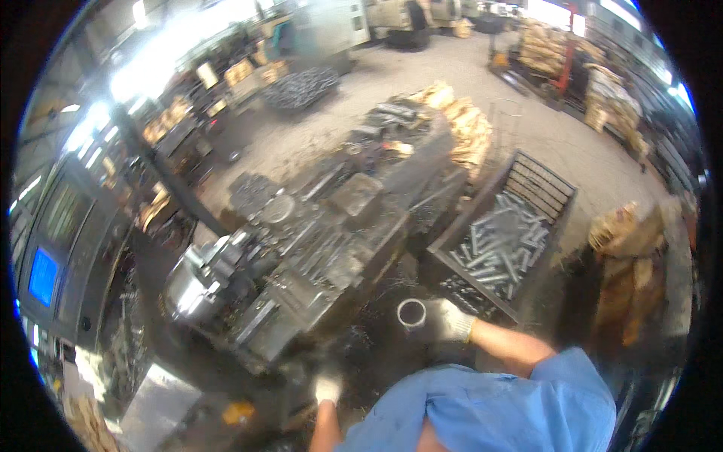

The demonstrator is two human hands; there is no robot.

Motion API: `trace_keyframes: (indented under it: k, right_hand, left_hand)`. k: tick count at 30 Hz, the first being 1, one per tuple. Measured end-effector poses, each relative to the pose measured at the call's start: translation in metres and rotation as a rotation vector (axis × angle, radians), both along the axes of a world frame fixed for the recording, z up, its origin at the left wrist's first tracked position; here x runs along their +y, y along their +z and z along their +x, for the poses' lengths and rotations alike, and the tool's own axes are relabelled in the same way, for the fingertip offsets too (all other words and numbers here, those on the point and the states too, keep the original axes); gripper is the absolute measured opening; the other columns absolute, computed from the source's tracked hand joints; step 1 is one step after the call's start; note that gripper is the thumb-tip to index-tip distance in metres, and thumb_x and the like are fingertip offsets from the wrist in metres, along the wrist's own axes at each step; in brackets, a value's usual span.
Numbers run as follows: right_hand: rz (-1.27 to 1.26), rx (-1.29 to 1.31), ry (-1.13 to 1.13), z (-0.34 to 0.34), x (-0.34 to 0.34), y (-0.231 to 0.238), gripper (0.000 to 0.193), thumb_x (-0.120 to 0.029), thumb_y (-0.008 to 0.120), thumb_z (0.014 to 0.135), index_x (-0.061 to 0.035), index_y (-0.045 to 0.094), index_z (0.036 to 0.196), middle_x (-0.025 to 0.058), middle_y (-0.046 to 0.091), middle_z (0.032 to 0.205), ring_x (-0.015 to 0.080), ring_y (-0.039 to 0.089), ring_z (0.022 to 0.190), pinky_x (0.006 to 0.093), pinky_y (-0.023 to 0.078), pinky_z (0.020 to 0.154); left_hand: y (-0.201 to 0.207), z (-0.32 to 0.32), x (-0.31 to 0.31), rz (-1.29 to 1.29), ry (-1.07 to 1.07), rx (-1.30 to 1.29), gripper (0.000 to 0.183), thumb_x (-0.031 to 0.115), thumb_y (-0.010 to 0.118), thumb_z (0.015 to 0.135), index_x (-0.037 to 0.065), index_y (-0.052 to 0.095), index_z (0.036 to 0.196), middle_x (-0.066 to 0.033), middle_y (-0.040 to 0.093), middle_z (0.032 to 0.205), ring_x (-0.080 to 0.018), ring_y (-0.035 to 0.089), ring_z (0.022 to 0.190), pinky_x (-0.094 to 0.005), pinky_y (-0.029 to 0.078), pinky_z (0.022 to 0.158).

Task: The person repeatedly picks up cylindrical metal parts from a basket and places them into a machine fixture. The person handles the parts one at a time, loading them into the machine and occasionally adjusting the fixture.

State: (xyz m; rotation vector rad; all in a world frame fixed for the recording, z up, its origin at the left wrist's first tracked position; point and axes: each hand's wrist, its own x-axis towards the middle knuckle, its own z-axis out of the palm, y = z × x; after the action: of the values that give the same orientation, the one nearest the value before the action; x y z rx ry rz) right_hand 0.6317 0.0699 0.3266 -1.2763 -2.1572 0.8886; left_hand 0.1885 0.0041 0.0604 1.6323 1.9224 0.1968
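Note:
My right hand [453, 319], in a whitish work glove, is closed on a short metal tube [411, 324]. The tube's round open end faces up, showing a bright rim. My left hand [327, 388], also gloved, hangs low near the front end of the machine; its fingers are smeared by motion. Ahead lies a dark, grimy lathe [301, 290] with a shiny chuck [192, 286] at its left end. Close beyond my right hand stands a metal bin [482, 290] holding many grey metal tubes [501, 245].
Stuffed yellowish sacks [467, 128] lie behind the machine. A brown box-like stack [636, 294] stands at the right. To the left is a cabinet with a blue screen [43, 277]. A dark post [154, 162] rises behind the chuck. A heap of dark parts [301, 87] sits farther back.

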Motion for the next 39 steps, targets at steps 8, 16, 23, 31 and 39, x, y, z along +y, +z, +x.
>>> trace_keyframes:
  k: [8,16,23,31,39]
  right_hand:
    - [0.191,0.202,0.132,-0.094,0.210,-0.016,0.040,-0.039,0.083,0.085,-0.0123,0.074,0.114,0.0166,0.077,0.100,0.0338,0.076,0.089,0.0439,0.061,0.077]
    - [0.024,-0.156,0.553,-0.081,0.309,0.014,0.052,-0.049,0.083,0.085,-0.0139,0.074,0.123,0.0152,0.077,0.106,0.0319,0.076,0.097,0.0431,0.061,0.082]
    - [0.168,0.094,0.840,-0.090,0.402,0.143,0.026,-0.019,0.086,0.085,-0.0119,0.080,0.109,0.0080,0.080,0.104,0.0256,0.077,0.092,0.0361,0.061,0.079]
    - [0.685,-0.932,1.369,-0.364,0.417,0.141,0.037,-0.027,0.085,0.069,-0.0081,0.079,0.100,0.0108,0.077,0.085,0.0308,0.074,0.080,0.0452,0.059,0.072]
    - [0.267,-0.148,1.279,-0.390,0.484,0.125,0.039,-0.030,0.082,0.078,-0.0090,0.080,0.111,0.0106,0.078,0.116,0.0286,0.073,0.100,0.0438,0.058,0.088]
  left_hand:
    - [-0.049,-0.112,-0.145,0.381,1.240,-0.203,0.059,0.035,0.036,0.115,0.008,0.033,0.168,-0.0090,0.036,0.172,-0.0225,0.038,0.154,-0.0409,0.035,0.125]
    - [0.043,-0.168,-0.142,-0.156,1.118,0.722,0.073,0.044,0.038,0.114,0.000,0.019,0.169,-0.0161,0.021,0.177,-0.0303,0.028,0.160,-0.0398,0.022,0.131]
    - [0.055,-0.163,-0.141,0.512,0.982,0.129,0.055,0.034,0.046,0.111,-0.002,0.044,0.153,-0.0161,0.046,0.159,-0.0304,0.045,0.145,-0.0416,0.034,0.122]
    - [0.218,0.038,0.191,-0.110,0.161,0.321,0.041,0.034,0.061,0.103,0.002,0.072,0.126,-0.0222,0.074,0.115,-0.0335,0.070,0.114,-0.0444,0.051,0.105]
    - [0.286,0.011,0.229,0.879,0.303,0.328,0.048,0.014,0.074,0.091,0.004,0.062,0.137,-0.0238,0.070,0.127,-0.0412,0.070,0.116,-0.0476,0.056,0.103]
